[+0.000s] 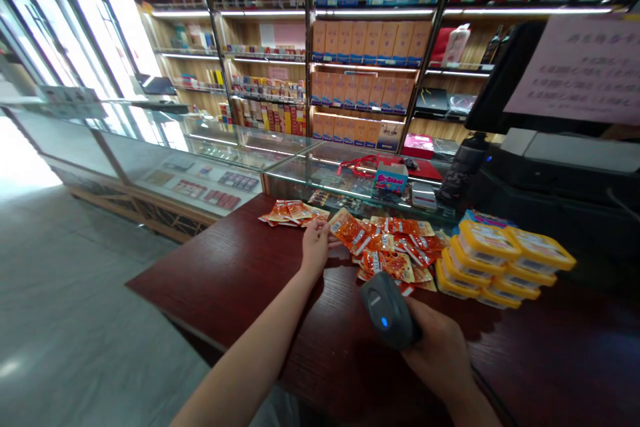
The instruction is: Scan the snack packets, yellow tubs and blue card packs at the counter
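Observation:
My left hand [317, 245] pinches the edge of an orange snack packet [347, 228], lifted at the left side of a loose pile of like packets [395, 247]. A smaller heap of orange packets [293, 212] lies to the left, beyond that hand. In my right hand [440, 340] is a black barcode scanner [387, 310] with a blue light on top. Its head points forward at the pile, and a cable trails from below the hand. The fingers around its handle are mostly hidden.
Stacked yellow-lidded plastic tubs [495, 260] stand right of the pile on the dark wooden counter [225, 267]. Behind are a glass display case [320, 163], a small colourful box [391, 177], a black bottle [463, 167] and a monitor [505, 80] bearing a pink paper sheet. Stocked shelves line the wall.

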### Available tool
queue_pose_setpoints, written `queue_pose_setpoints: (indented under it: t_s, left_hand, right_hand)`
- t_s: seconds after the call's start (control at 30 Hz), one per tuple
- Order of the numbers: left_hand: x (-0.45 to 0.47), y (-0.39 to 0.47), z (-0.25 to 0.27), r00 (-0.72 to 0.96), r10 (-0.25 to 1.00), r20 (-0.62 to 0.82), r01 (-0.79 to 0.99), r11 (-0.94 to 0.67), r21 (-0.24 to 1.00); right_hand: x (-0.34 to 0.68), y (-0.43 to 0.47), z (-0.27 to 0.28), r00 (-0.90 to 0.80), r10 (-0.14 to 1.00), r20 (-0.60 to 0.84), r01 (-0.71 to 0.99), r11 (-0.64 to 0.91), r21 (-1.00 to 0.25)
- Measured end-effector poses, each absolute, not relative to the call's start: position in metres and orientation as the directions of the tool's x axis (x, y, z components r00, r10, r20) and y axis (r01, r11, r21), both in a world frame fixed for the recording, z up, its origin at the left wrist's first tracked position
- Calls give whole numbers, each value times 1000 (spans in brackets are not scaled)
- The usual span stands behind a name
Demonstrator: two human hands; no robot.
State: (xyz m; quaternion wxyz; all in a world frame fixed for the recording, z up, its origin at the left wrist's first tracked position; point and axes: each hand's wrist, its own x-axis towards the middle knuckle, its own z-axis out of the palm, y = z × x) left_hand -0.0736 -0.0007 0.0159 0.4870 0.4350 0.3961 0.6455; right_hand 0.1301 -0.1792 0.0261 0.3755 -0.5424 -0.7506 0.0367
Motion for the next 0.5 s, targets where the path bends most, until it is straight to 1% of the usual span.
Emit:
queue_pose_setpoints:
  t_s: [0.1, 0.2, 0.33, 0.5]
  left_hand:
    - [-71, -3, 17, -118, 972, 203, -256, -228, 940]
    - [-71, -6, 17, -105, 965, 240, -231, -258, 938]
    - [-71, -7, 18, -104, 958, 266, -212, -283, 935]
    - [-67, -10, 20, -103, 957, 270, -227, -287, 931]
  right_hand:
    - [128, -182, 29, -118, 857, 502, 748, 409, -523]
    - [127, -182, 30, -91, 859, 503, 734, 399, -549]
    - [128, -183, 30, -69, 843, 533, 731, 406, -548]
    - [129, -184, 31, -106, 865, 491, 743, 397, -539]
